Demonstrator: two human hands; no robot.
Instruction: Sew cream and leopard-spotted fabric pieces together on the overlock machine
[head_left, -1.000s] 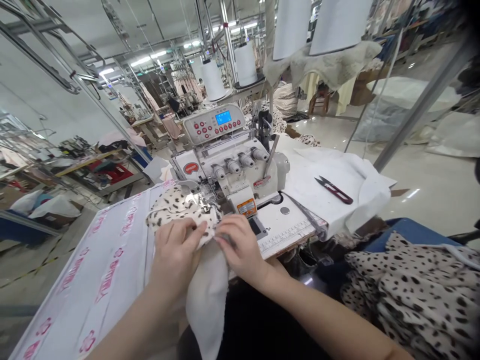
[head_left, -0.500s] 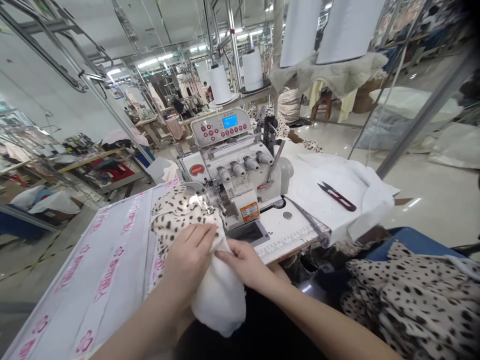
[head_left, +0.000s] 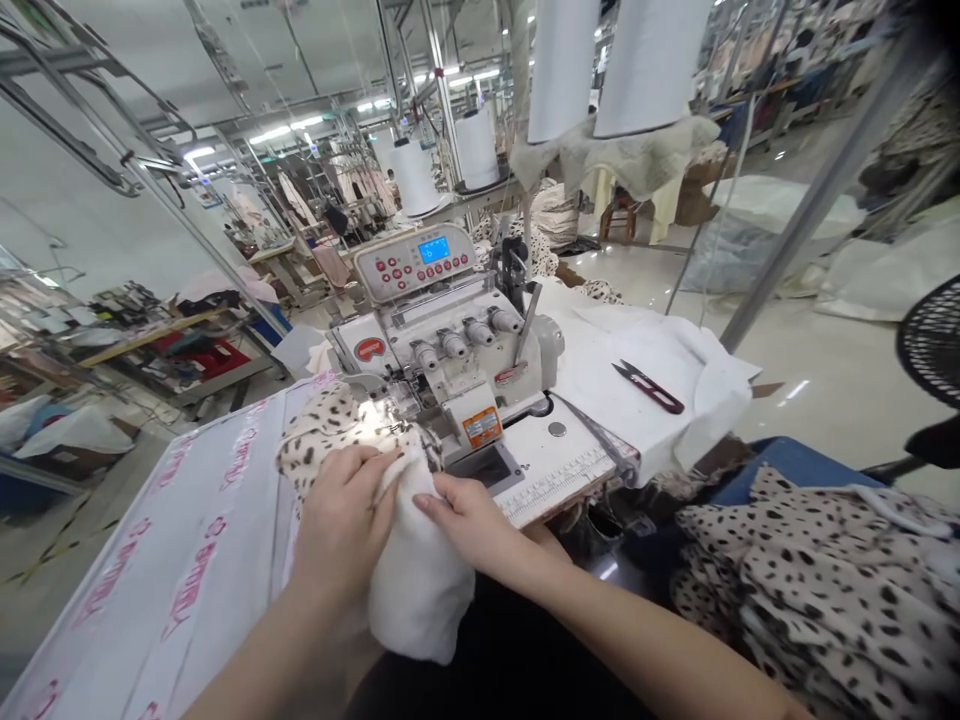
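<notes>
A white overlock sewing machine with a lit blue display stands in front of me. Spotted plush fabric lies at its presser foot, joined or layered with a white fleecy piece that hangs down over the table's near edge. My left hand is closed on the fabric just before the foot, fingers bunched along its edge. Close by on the right, my right hand pinches the edge of the white piece between thumb and fingers. The needle area is partly hidden by the cloth and glare.
Thread snips lie on white cloth right of the machine. A heap of spotted fabric sits at the lower right, near a black fan. Large thread cones stand above. Printed white sheeting covers the left table.
The view has shifted slightly, so the scene sits further left. The spotted fabric appears further bunched toward the foot, with more white side showing between my hands. Both hands keep their hold.
</notes>
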